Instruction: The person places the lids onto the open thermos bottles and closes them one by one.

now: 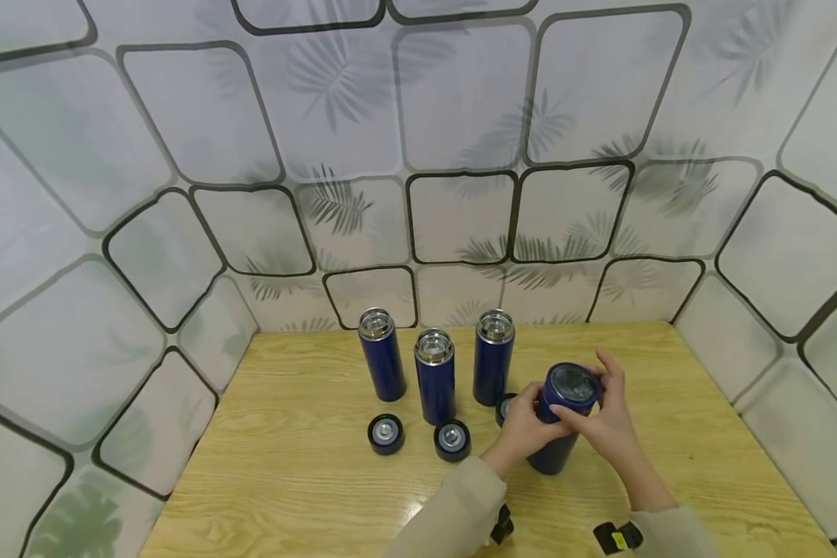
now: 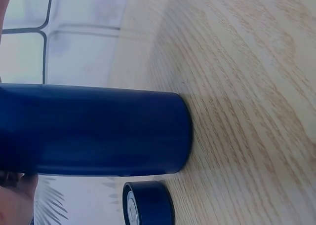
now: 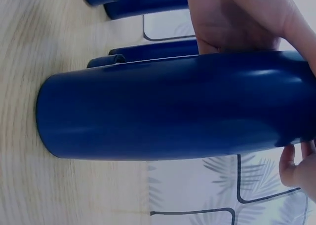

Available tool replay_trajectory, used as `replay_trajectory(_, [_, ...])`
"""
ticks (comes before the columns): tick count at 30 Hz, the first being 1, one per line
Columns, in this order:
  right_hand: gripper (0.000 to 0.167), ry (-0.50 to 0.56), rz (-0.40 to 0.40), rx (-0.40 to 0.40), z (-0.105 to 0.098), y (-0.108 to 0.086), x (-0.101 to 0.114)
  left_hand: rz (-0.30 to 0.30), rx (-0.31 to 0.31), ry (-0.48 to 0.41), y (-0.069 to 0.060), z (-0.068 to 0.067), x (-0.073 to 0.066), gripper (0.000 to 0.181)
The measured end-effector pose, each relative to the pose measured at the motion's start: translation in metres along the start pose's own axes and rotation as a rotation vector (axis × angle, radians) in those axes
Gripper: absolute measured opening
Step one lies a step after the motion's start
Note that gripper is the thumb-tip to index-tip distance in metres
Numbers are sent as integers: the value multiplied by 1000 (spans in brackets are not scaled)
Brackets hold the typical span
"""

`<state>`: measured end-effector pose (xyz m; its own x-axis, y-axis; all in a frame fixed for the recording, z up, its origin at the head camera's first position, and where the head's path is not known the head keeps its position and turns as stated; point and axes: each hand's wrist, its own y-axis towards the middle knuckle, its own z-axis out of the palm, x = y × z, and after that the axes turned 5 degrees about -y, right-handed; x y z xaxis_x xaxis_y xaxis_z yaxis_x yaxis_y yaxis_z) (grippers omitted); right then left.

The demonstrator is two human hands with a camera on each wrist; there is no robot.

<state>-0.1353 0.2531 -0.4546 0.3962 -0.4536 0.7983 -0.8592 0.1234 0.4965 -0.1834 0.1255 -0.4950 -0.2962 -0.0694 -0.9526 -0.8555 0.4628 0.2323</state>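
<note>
Head view, left to right: the leftmost bottle (image 1: 385, 363) stands upright and open, its loose lid (image 1: 386, 434) lying in front; the second bottle (image 1: 435, 384) is open too, with its lid (image 1: 452, 440) just before it; the third bottle (image 1: 492, 370) also has a bare steel mouth, and its apparent lid (image 1: 503, 408) shows partly behind the left hand (image 1: 523, 428). That hand curls round the upper part of the fourth bottle (image 1: 551, 457), which is over the right half of the table (image 1: 286, 480), its base seemingly resting there. Its dark top (image 1: 573, 384) is on, pinched between thumb and fingers of the right hand (image 1: 610, 422). So three bottles are uncapped, judging by the layout; only the fourth remains closed
</note>
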Motion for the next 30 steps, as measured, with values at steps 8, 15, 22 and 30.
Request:
replay_trajectory(8, [97,309,-186,265,-17,12,-8,5,26,-24,1,-1,-1,47])
replay_trajectory(15, [95,318,-173,310,-21,14,-8,4,17,-3,0,-2,-3,46])
replay_trajectory(22, [95,69,-73,90,-8,1,1,10,-40,58,-1,0,-5,42])
replay_trajectory(30, [94,-109,115,-2,4,-2,8,1,-28,36,0,0,-1,41])
